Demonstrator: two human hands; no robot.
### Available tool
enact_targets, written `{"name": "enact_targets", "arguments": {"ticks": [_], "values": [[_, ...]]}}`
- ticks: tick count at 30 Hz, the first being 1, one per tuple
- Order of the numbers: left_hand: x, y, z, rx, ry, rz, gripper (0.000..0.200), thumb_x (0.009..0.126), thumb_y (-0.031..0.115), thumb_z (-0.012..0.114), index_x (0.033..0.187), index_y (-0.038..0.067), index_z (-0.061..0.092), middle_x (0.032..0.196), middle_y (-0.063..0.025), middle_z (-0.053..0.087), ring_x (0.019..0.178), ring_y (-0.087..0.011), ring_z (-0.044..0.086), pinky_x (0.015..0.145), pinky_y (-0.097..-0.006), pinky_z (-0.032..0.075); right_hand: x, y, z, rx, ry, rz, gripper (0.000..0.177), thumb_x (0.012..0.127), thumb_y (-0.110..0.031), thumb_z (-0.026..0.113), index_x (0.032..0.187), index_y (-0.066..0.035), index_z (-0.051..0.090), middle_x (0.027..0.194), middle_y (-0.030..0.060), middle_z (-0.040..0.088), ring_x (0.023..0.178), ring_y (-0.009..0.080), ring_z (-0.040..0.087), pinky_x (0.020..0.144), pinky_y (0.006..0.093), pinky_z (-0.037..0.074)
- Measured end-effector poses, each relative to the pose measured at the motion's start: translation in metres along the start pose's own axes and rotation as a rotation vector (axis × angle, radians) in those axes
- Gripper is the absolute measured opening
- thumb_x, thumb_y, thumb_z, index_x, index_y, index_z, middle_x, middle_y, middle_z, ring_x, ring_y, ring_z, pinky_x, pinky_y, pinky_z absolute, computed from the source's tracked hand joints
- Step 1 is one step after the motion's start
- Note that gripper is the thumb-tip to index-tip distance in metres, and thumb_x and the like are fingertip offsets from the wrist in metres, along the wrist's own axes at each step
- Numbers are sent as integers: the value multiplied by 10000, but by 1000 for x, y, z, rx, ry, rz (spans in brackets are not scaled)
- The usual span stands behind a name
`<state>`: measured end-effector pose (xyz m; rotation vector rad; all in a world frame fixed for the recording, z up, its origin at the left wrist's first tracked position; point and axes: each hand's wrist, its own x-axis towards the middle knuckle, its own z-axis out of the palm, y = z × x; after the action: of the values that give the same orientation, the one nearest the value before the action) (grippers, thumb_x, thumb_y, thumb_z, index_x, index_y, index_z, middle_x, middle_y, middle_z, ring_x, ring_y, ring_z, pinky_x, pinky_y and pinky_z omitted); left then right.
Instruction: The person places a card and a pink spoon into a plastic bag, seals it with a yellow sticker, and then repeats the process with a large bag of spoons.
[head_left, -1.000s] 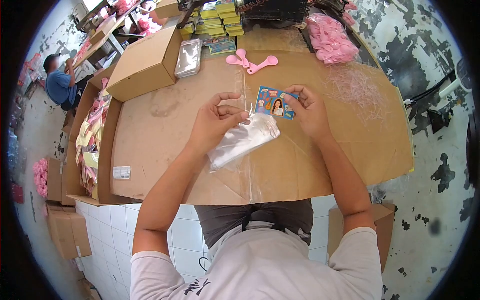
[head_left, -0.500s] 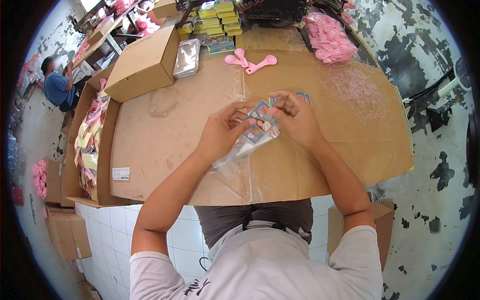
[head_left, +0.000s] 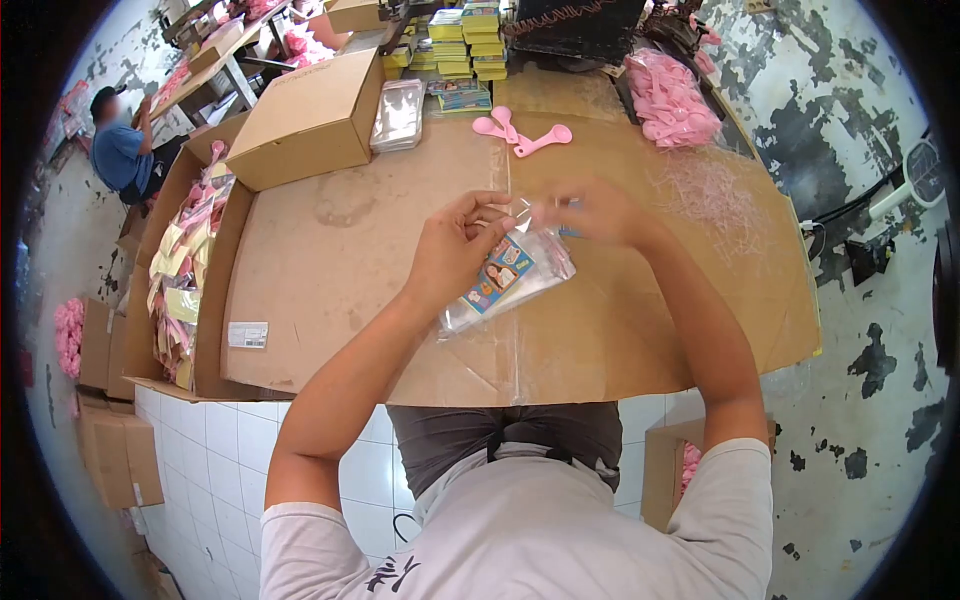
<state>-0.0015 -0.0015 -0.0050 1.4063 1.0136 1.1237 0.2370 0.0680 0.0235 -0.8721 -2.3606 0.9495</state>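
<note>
My left hand (head_left: 462, 240) pinches the upper edge of a clear plastic bag (head_left: 543, 268) between thumb and fingers. The printed blue card (head_left: 501, 270) shows inside the bag, which slants down toward the lower left above the cardboard. Beside the bag's upper corner is my right hand (head_left: 600, 212), smeared by motion, so its grip is unclear. A bit of another blue card (head_left: 571, 218) peeks out by the right fingers. Farther off on the cardboard lie pink measuring spoons (head_left: 535, 139), fanned out in two groups.
At left, an open box (head_left: 205, 345) holds packed pink pieces, with a closed carton (head_left: 305, 118) at its far end. Nearby are a stack of clear bags (head_left: 398, 115) and piled cards (head_left: 470, 45). A bag of pink spoons (head_left: 672, 100) sits back right. A person (head_left: 122, 155) is far left.
The card now sits deeper in the bag, lower and further left. My right hand has moved off it to the right and blurs. The camera view has shifted slightly.
</note>
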Motion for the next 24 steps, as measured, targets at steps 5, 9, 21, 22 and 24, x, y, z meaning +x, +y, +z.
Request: {"name": "enact_targets", "arguments": {"ticks": [5,9,21,22,24], "values": [[11,-14,-10,-110,-41,-124,397,995,87,670,1361,-19,558,1034,-107,761,792,-75,682,690,-209,543,57,89,-10,-650,448,-153,304,951,-104,631,1246,-37,662,1214,145,676,1136,311,637,978,433,495],[13,-23,-15,-249,-150,-177,469,996,82,665,1423,-11,495,1066,-129,763,845,-90,697,751,-228,571,65,100,-12,-827,343,-94,345,909,-66,642,1253,-40,660,1219,155,676,1130,357,616,982,456,485],[1,-3,1,-302,-241,-104,507,960,17,694,1424,-1,490,1062,-159,759,950,-139,730,784,-243,586,-25,-36,-2,466,456,160,499,924,-42,719,1376,8,515,1018,80,638,787,101,658,601,256,556],[0,-2,4,-297,-239,-96,510,960,12,692,1427,2,489,1061,-161,759,959,-140,730,784,-239,586,-28,-37,2,503,537,140,498,932,-46,715,1383,1,509,1015,75,635,790,104,663,596,251,562],[-2,-2,8,-281,-234,-81,515,958,0,688,1432,8,485,1058,-164,759,978,-143,731,783,-233,585,-31,-39,7,534,656,105,499,939,-42,710,1391,-9,500,1019,72,630,796,109,673,596,248,575]]}}
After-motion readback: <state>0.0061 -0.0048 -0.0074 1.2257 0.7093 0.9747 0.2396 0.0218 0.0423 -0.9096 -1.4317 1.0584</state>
